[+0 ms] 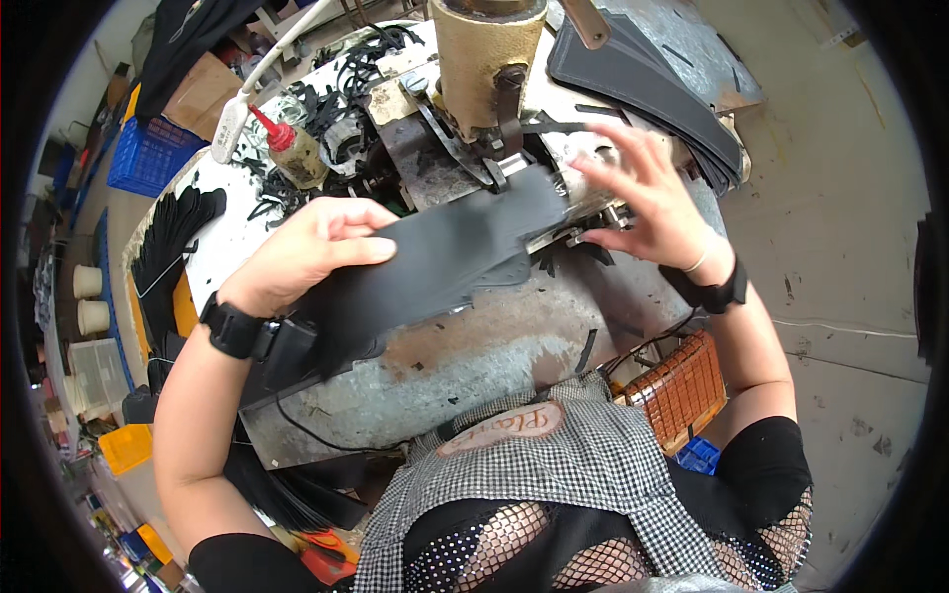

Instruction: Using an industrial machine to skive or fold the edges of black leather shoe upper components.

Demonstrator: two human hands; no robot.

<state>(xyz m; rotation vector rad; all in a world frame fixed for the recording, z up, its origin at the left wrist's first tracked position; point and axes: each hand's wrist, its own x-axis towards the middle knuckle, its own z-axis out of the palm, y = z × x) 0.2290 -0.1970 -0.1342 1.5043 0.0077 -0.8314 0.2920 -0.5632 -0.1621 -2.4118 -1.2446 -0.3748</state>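
A flat black piece of leather-like sheet [473,225] is pinched in my left hand [321,245], thumb on top and fingers underneath. Its far right end reaches the metal parts at the foot of a machine with a cream column [484,74]. My right hand [647,198] is beside that end, fingers spread and thumb apart, with nothing held in it. Whether a fingertip touches the machine's metal parts I cannot tell. More dark sheet [346,306] lies beneath the held piece, partly hidden by it and blurred.
Stacked black pieces [643,94] lie at the far right. Black scraps [371,59] litter the table around a red-tipped bottle [297,158]. A tied black bundle [168,242] sits at the left. The worn metal plate [465,346] curves along the near edge, above my checked apron.
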